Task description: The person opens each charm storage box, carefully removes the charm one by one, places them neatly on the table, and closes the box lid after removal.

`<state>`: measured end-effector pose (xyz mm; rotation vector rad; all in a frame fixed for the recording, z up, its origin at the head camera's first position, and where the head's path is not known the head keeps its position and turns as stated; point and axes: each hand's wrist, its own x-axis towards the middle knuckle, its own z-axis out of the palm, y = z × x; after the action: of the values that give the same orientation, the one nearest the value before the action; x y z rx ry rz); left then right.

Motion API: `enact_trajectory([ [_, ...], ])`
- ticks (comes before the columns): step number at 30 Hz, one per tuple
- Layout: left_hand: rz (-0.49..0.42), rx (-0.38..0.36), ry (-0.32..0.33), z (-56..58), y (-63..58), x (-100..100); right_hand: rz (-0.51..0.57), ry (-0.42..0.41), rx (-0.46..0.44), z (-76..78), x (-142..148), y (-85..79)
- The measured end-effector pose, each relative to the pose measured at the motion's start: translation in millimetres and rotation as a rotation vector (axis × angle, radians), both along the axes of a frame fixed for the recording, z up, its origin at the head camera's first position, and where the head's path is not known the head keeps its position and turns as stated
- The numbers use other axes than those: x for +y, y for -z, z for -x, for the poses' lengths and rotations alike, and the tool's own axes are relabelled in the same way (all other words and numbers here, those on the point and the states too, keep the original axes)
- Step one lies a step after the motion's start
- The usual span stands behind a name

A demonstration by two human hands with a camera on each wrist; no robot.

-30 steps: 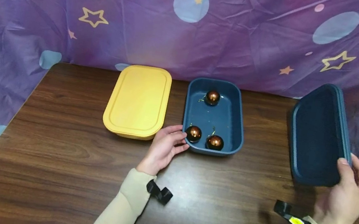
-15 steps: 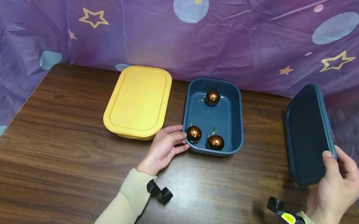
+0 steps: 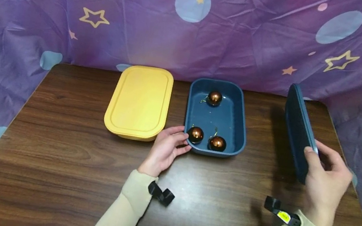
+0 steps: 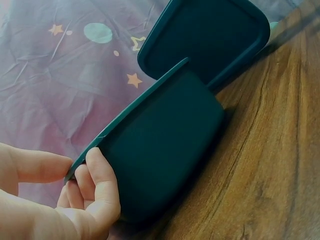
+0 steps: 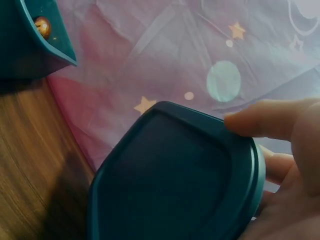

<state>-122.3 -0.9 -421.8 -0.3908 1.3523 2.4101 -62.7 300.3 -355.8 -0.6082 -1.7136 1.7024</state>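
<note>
A blue rectangular box (image 3: 213,120) without its lid stands at the middle back of the table, and three shiny brown ornament balls lie in it: one ball (image 3: 214,98) at the far end, a second (image 3: 195,135) and a third (image 3: 217,143) at the near end. My left hand (image 3: 164,150) pinches the box's near left corner rim, thumb and fingers on either side, as the left wrist view shows. To the right, my right hand (image 3: 327,181) grips the edge of the blue lid (image 3: 298,132) and holds it tilted nearly upright above the table.
Left of the blue box sits a yellow box with its lid on (image 3: 139,102). A purple curtain with stars (image 3: 154,16) hangs right behind the back edge of the wooden table (image 3: 62,157).
My right hand has moved left with the blue lid, which has turned more edge-on to the head view. The left hand, the box and the balls have stayed put.
</note>
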Motion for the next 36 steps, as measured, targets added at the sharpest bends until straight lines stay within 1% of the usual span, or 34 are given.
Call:
enact_trajectory([
  [2, -0.002, -0.001, 0.000, 0.4, 0.6, 0, -0.074, -0.021, -0.051, 0.5, -2, 0.9],
  [7, -0.008, -0.001, 0.004, 0.9, 1.1, 0, -0.385, -0.041, -0.207, 1.6, -6, 4.0],
  [8, -0.008, 0.000, 0.005, 0.8, 0.7, 0, -0.423, -0.046, -0.227, 1.8, -7, 4.7],
  [10, -0.008, 0.001, 0.006, 0.7, 0.5, 0, -0.478, -0.066, -0.267, 2.7, -8, 5.8],
  [13, -0.008, -0.001, 0.005, 0.4, 0.1, 0, -0.528, -0.117, -0.336, 4.2, -12, 7.2],
  [16, -0.011, -0.002, 0.005, 0.0, 0.2, 1, -0.590, -0.187, -0.412, 5.9, -14, 8.1],
  [18, -0.016, -0.001, 0.006, -0.1, 0.4, 0, -0.651, -0.244, -0.439, 6.9, -16, 8.9],
  [22, -0.026, -0.004, 0.006, -0.4, 0.0, 0, -0.738, -0.345, -0.451, 8.6, -17, 11.9],
  [25, -0.029, -0.007, 0.006, -0.4, -0.7, -1, -0.776, -0.384, -0.441, 9.8, -16, 15.7],
  [29, -0.030, -0.003, 0.011, -0.3, -0.3, -1, -0.819, -0.401, -0.441, 11.5, -15, 23.1],
  [36, -0.025, -0.001, 0.011, -0.6, -0.9, -1, -0.840, -0.407, -0.444, 16.7, -17, 33.6],
])
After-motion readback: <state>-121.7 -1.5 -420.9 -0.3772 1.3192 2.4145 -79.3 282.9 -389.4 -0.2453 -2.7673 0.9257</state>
